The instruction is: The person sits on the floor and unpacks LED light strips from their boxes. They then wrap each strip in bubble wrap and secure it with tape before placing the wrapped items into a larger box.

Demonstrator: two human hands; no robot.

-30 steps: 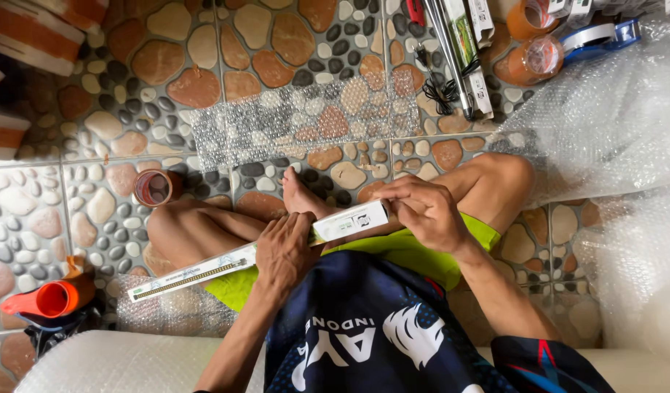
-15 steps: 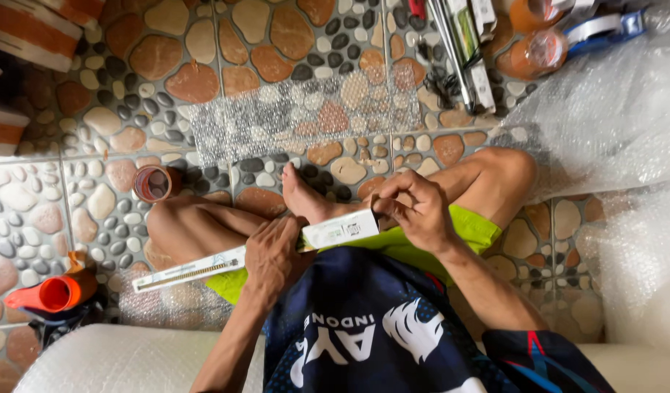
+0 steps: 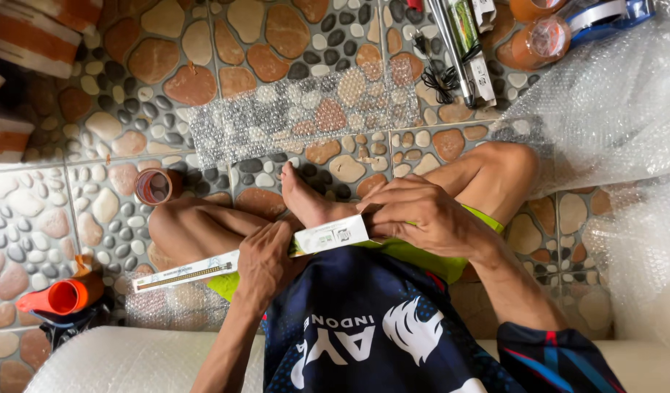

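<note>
Home floor used as packing area. Pebble-pattern floor tiles [image 3: 204,44]; bubble wrap sheet [image 3: 306,116] spread flat; large bubble wrap roll [image 3: 611,109]; brown tape rolls [image 3: 542,42]; boxed long items [image 3: 469,44] stacked nearby; person seated cross-legged, barefoot.

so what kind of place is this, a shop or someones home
Probably a home floor used as a small packing spot, not a shop counter. The person sits barefoot on pebble-pattern floor tiles, a cut bubble wrap sheet lies spread in front, and tape rolls lie close by. Both hands hold a long slim box.

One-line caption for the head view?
Seated person's left hand and right hand grip a long white box above bubble wrap.
</note>
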